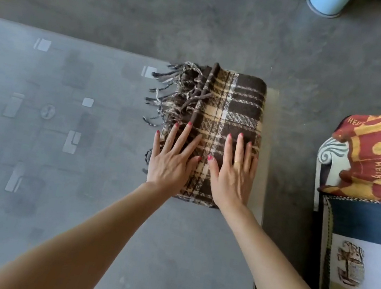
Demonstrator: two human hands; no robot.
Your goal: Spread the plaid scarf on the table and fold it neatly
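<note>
The plaid scarf (230, 105), brown with cream and white stripes, lies folded into a thick rectangle at the right end of the glass table (59, 148). Its tassel fringe sticks out to the left. My left hand (171, 161) rests flat on the scarf's near left part, fingers spread. My right hand (233, 173) lies flat beside it on the near right part, a ring on one finger. Both palms press on the fabric and grip nothing.
The table's right edge (263, 206) runs just past the scarf. To the right stands a seat with a red and yellow patterned cloth (379, 159) and a blue, white and yellow cover (366, 259). A light blue bin (325, 2) sits on the grey floor at the back.
</note>
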